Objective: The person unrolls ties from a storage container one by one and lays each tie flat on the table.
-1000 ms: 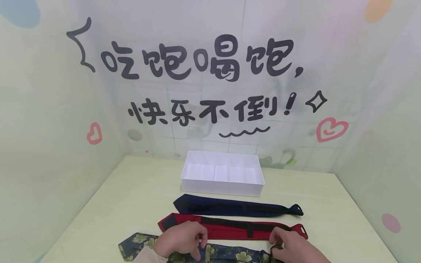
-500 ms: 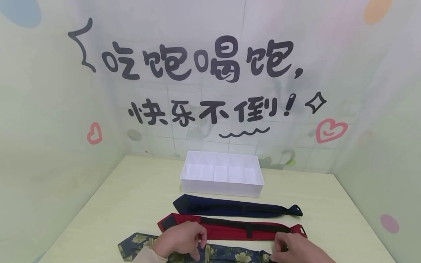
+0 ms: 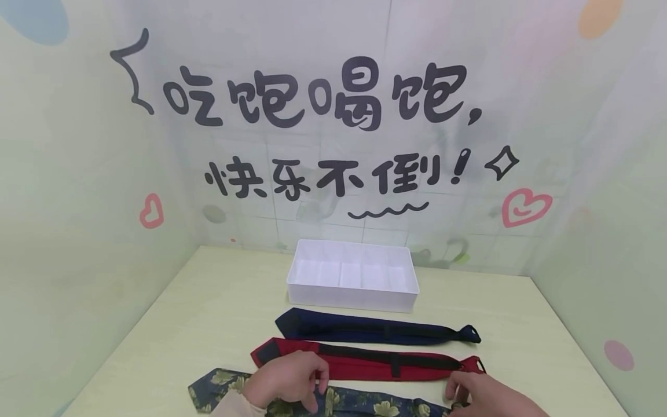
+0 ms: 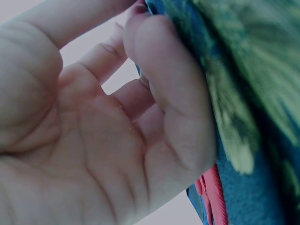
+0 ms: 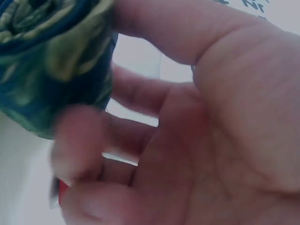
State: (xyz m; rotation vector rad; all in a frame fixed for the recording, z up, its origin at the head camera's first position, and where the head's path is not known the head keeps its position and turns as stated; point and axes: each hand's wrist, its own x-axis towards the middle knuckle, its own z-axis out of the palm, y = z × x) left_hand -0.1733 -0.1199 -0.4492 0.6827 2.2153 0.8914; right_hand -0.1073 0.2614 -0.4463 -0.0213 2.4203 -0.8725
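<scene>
A navy necktie with yellow-green flowers lies along the front of the table, partly below the head view's lower edge. My left hand is over its middle with curled fingers, and the left wrist view has the fingertips at the cloth's edge. At the tie's right end, my right hand pinches the knot, which looks like rolled cloth in the right wrist view. Just behind both hands lies a red necktie with a black strap, back side up. Farther back is a dark blue necktie.
A white box with several compartments stands behind the ties, near the back wall. The pale yellow table meets printed curtain-like walls at the back and on both sides.
My right hand has shifted a little to the right at the floral tie's knot end. My left hand, the other ties and the box have stayed in place.
</scene>
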